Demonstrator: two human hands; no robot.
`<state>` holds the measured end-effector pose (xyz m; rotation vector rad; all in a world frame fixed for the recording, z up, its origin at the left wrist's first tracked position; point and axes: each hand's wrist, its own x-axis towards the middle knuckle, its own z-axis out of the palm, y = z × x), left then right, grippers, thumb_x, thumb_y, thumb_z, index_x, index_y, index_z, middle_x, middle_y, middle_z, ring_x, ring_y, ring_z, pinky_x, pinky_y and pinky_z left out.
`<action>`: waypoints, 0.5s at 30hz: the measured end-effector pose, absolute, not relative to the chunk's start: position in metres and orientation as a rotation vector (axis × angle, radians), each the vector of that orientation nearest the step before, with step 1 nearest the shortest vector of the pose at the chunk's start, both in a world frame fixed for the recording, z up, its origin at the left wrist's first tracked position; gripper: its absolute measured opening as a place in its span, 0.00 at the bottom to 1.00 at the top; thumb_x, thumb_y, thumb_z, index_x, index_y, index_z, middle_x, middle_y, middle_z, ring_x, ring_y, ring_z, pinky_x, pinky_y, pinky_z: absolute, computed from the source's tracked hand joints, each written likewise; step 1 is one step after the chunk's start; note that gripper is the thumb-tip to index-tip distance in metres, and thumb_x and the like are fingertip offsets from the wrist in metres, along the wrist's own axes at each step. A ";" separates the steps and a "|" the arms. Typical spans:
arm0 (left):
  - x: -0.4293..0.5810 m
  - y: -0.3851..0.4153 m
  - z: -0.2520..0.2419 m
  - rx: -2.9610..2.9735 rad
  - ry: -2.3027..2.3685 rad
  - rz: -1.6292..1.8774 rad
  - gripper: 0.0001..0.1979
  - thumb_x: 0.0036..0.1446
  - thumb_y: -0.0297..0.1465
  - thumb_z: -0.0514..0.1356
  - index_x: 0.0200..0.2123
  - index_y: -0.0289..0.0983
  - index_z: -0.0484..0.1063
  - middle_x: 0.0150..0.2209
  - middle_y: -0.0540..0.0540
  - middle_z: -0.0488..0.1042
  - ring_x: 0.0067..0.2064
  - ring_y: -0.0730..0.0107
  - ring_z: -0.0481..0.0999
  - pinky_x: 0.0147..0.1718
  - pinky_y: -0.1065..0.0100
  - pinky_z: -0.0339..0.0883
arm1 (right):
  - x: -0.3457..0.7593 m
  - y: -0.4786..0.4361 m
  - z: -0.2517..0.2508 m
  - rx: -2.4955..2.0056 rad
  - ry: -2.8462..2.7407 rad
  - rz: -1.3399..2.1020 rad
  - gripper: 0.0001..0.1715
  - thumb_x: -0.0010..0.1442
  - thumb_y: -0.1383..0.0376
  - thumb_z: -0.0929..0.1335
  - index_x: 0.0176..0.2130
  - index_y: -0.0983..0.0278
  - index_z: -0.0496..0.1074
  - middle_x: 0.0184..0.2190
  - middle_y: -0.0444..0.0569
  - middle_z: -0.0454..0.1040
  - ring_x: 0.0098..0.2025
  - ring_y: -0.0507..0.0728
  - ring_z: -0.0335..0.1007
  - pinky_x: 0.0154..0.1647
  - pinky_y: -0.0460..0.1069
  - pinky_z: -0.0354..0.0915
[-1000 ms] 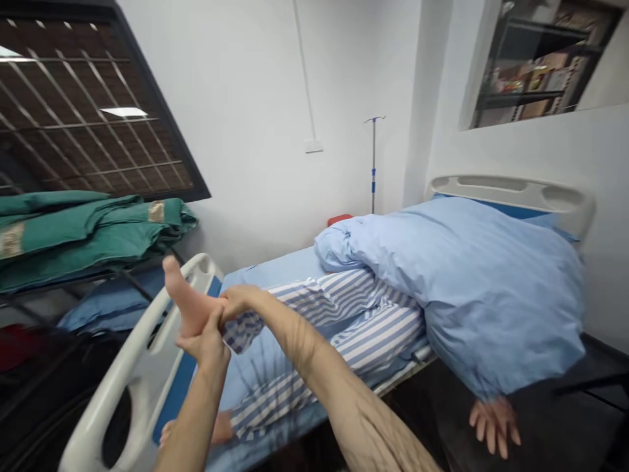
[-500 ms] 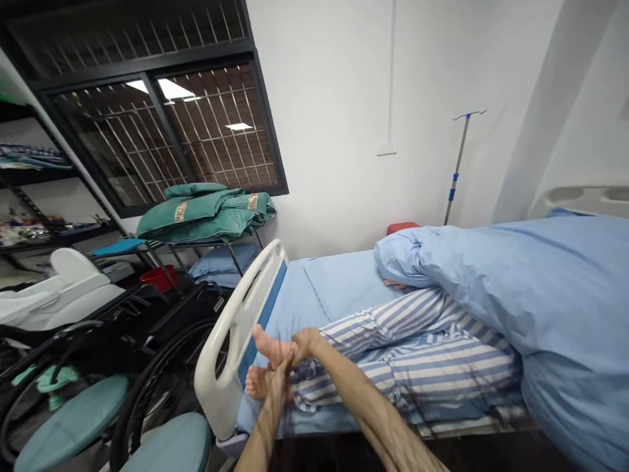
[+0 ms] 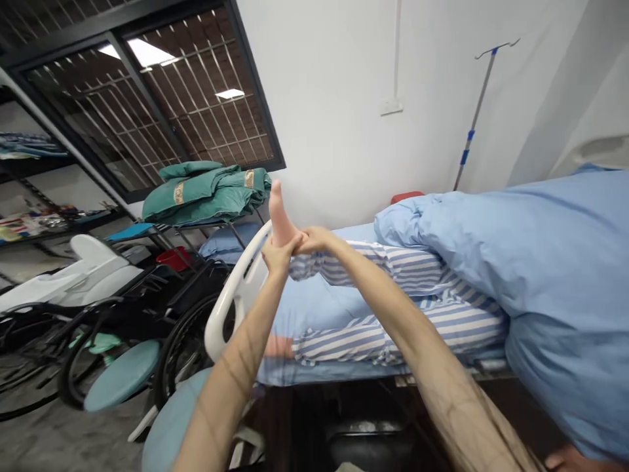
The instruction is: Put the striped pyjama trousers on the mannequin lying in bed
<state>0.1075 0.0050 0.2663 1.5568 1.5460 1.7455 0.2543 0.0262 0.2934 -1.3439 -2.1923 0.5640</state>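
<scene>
A bare foot [image 3: 279, 213], toes up, is raised above the bed near its footboard. My left hand [image 3: 278, 254] is wrapped round its heel. My right hand [image 3: 317, 240] is closed round the ankle, close beside the left. The raised leg, in blue-and-white striped trousers [image 3: 413, 262], belongs to someone or a manikin lying on the bed; I cannot tell which. The other leg lies flat on the blue sheet [image 3: 319, 305], its foot [image 3: 279, 346] partly hidden by my left forearm. A blue quilt [image 3: 466, 236] covers the upper body.
The white footboard [image 3: 223, 314] stands just left of the feet. Beyond it are wheelchairs [image 3: 189, 341], round stools [image 3: 122, 373] and a rack with folded green bedding [image 3: 206, 196]. An IV pole [image 3: 474, 118] rises behind the bed. Something skin-coloured [image 3: 572, 459] shows at the bottom right.
Both hands have lifted the held foot and its leg up off the bed, clear of the other foot. My view has tilted downward.
</scene>
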 end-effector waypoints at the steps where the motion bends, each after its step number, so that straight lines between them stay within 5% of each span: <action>1: 0.123 0.011 0.287 1.622 1.518 1.819 0.28 0.34 0.46 0.70 0.36 0.33 0.74 0.32 0.47 0.76 0.34 0.66 0.75 0.32 0.68 0.69 | 0.272 0.024 0.311 -1.278 -2.137 0.587 0.25 0.45 0.49 0.72 0.37 0.64 0.77 0.26 0.40 0.73 0.32 0.53 0.70 0.31 0.43 0.61; 8: 0.224 -0.005 0.402 1.973 1.223 2.075 0.33 0.37 0.47 0.72 0.43 0.31 0.76 0.38 0.47 0.76 0.38 0.71 0.71 0.40 0.68 0.66 | 0.367 -0.007 0.392 -1.050 -1.764 0.541 0.19 0.45 0.55 0.72 0.35 0.65 0.76 0.28 0.39 0.73 0.34 0.51 0.70 0.33 0.42 0.63; 15: 0.223 -0.006 0.401 2.015 1.230 2.062 0.34 0.38 0.48 0.71 0.45 0.30 0.76 0.39 0.46 0.77 0.38 0.71 0.72 0.39 0.68 0.66 | 0.368 -0.015 0.393 -1.057 -1.780 0.557 0.23 0.47 0.53 0.73 0.38 0.66 0.76 0.32 0.41 0.75 0.35 0.50 0.69 0.34 0.42 0.63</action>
